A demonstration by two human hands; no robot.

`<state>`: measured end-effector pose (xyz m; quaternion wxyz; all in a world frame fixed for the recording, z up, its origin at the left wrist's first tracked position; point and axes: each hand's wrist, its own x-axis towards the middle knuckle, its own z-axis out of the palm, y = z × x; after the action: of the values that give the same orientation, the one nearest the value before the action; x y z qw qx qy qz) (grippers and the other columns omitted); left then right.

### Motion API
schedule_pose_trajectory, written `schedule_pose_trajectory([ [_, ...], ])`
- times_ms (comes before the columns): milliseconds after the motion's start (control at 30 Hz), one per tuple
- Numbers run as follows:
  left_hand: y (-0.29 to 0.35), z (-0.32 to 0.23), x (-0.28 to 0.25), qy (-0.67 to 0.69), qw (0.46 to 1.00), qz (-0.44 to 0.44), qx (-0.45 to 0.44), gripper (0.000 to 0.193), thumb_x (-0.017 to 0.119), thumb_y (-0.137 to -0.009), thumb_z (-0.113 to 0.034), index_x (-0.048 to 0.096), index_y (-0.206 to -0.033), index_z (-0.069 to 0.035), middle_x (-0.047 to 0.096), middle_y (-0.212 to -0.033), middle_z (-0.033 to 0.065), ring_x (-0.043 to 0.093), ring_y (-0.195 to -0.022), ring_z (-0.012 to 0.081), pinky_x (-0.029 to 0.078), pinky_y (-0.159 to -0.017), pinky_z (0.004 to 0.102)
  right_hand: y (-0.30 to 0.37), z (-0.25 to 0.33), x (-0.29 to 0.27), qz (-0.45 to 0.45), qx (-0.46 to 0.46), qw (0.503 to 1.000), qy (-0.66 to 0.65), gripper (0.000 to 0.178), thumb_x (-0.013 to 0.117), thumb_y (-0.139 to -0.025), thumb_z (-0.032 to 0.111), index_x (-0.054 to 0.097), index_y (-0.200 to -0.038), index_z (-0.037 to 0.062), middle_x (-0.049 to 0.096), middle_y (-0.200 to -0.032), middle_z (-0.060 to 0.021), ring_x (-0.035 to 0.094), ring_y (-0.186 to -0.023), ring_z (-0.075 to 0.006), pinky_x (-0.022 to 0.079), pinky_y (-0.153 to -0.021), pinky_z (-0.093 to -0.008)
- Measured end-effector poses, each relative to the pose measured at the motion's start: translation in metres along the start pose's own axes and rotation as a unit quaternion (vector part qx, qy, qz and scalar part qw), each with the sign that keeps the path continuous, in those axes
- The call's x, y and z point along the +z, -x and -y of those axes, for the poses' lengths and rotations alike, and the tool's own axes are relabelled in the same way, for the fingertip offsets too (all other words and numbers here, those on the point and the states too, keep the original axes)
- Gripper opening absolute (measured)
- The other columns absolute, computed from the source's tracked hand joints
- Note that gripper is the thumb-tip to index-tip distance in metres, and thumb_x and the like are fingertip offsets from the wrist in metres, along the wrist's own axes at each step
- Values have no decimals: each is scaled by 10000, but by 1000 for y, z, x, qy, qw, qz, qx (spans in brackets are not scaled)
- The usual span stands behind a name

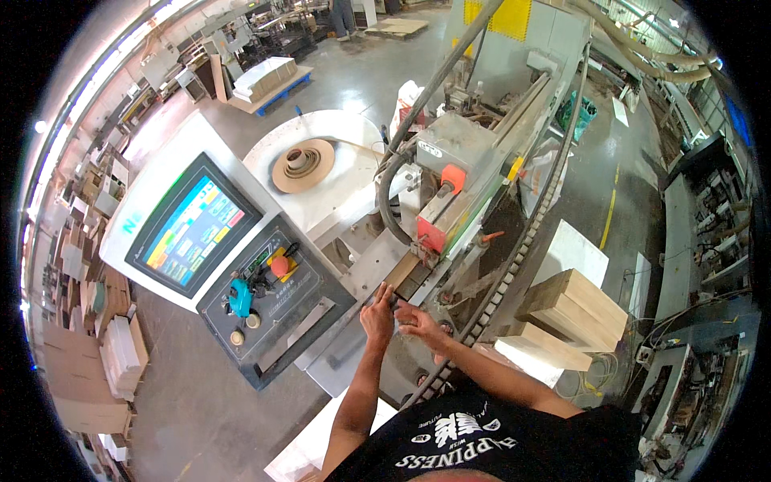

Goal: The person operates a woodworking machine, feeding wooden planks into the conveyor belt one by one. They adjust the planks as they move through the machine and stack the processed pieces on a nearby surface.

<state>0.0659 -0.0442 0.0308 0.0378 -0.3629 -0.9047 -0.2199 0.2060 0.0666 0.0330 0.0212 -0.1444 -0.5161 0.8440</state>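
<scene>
A narrow light-brown strip (402, 271) lies on the metal bed of an edge-banding machine, its far end under the red guarded head (432, 230). My left hand (375, 319) rests at the strip's near end, fingers stretched forward with the tips touching it. Just to the right is my right hand (418, 323), its fingers curled and the forefinger side toward the left hand. Something small and dark shows between the two hands; what it is cannot be made out. A roll of brown edge-banding tape (302, 165) lies on a round white table (345, 124) beyond the console.
To the left stands a control console with a lit touchscreen (195, 225), a red stop button (279, 266) and a teal object (239, 297). A chain-like conveyor track (490, 297) runs along the right. Stacked wooden blocks (574, 309) stand beyond it. Panel stacks (120, 353) line the far left.
</scene>
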Motion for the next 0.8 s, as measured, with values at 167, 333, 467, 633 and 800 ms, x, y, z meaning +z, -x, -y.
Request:
schedule_pose_trajectory([
  [167,-36,-22,7,36,999,26,-11,348,629,-1018,-228,723,-1352,-230,689,-1461,-16,776,-888,328,593,-797,474,57,27,8,6,15,999,38,629,834,-962,261,537,-1468,35,468,-1620,-113,529,-1438,-272,486,-1161,-430],
  [333,-72,-43,26,37,993,91,-66,245,585,-1059,-330,763,-1195,-229,784,-1226,50,772,-908,368,610,-768,523,133,58,-36,-115,-70,957,256,545,847,-931,238,612,-1397,79,572,-1540,-111,607,-1354,-289,526,-1109,-449],
  [467,-71,-7,33,35,998,-12,-50,329,592,-1027,-411,774,-1125,-154,795,-1071,134,768,-924,387,597,-761,542,218,114,-48,-239,-172,797,527,507,875,-824,155,683,-1289,87,630,-1457,-159,621,-1311,-364,526,-1090,-455],
  [633,-16,-40,6,91,991,-8,-103,224,637,-1038,-300,791,-1092,-146,803,-961,137,776,-883,362,594,-751,500,326,116,-112,-358,5,651,670,709,857,-816,216,576,-1448,61,546,-1538,-201,531,-1389,-434,437,-1183,-510],
  [800,58,-50,-6,195,975,-85,-64,197,710,-1021,-297,796,-1095,-136,805,-941,117,775,-854,360,592,-748,460,367,100,-164,-347,96,615,702,823,895,-767,247,544,-1485,51,554,-1508,-221,544,-1358,-448,450,-1166,-518],
])
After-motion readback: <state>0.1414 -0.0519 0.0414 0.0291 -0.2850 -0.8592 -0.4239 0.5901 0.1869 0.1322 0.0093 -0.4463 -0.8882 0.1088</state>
